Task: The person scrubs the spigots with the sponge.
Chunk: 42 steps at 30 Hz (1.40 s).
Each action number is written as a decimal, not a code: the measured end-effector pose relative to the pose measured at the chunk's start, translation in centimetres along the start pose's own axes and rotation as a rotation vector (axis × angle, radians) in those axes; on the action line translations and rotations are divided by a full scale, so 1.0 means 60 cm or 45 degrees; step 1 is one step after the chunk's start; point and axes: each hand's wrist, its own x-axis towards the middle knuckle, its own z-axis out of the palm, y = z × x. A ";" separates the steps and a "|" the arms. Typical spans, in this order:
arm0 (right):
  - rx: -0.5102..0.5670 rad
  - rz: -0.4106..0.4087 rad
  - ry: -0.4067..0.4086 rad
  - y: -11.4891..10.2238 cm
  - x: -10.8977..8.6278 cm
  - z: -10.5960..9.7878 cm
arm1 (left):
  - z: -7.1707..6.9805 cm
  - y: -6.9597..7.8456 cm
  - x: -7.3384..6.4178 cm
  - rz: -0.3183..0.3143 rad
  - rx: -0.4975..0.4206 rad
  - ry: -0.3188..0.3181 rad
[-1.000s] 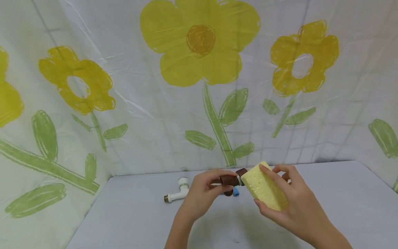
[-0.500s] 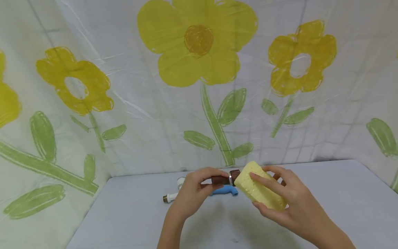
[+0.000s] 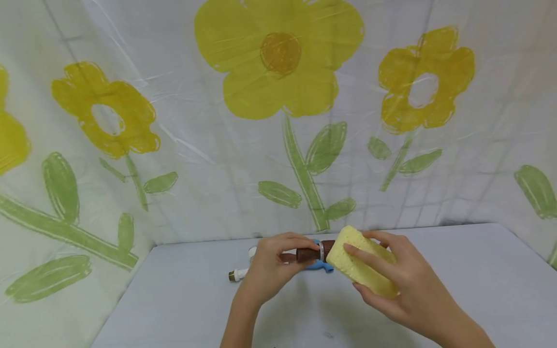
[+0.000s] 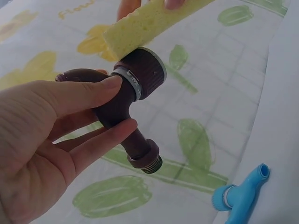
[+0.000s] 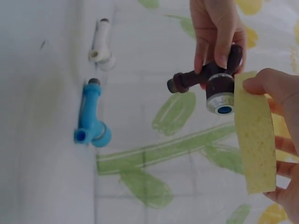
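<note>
My left hand [image 3: 267,266] grips a dark brown faucet [image 4: 133,100] by its body, thumb on one side and fingers on the other. The faucet has a ribbed knob, a silver ring and a threaded end, and is held up above the table. In my right hand [image 3: 402,278] is a pale yellow sponge [image 3: 363,261], pinched between thumb and fingers. One end of the sponge lies against the ribbed knob, as the left wrist view shows. In the right wrist view the knob's silver cap with a blue centre faces the camera beside the sponge.
On the table [image 3: 174,309], behind the left hand, lie a blue faucet [image 5: 93,116] and a white faucet [image 5: 100,44]. A white curtain [image 3: 209,169] printed with yellow flowers and green leaves hangs along the table's back edge.
The left hand has shifted slightly left and turned the brown faucet, uncovering more of the blue faucet behind it. The right hand has moved the sponge a little left along with it.
</note>
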 end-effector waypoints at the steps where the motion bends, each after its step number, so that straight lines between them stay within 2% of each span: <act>1: 0.004 -0.007 -0.002 0.000 0.000 0.001 | 0.001 -0.001 0.001 0.005 -0.009 -0.006; 10: 0.049 -0.003 -0.050 -0.002 -0.001 0.004 | 0.005 -0.003 0.002 0.002 -0.039 -0.051; 16: 0.120 -0.027 -0.076 -0.003 -0.003 0.005 | 0.004 -0.004 0.001 0.029 -0.087 -0.115; 19: 0.202 -0.006 -0.106 -0.002 -0.005 0.003 | 0.002 -0.005 0.000 0.072 -0.085 -0.130; 26: 0.417 0.147 -0.247 0.003 -0.011 -0.006 | 0.002 -0.005 -0.002 0.139 -0.021 -0.144; 32: 0.620 0.181 -0.284 0.017 -0.009 -0.009 | 0.009 -0.001 -0.003 0.211 -0.016 -0.168; 37: 0.765 0.264 -0.337 0.029 -0.011 -0.009 | 0.012 0.002 -0.002 0.233 -0.023 -0.181; 42: 0.908 0.334 -0.385 0.040 -0.015 -0.007 | 0.013 0.003 0.000 0.214 -0.070 -0.174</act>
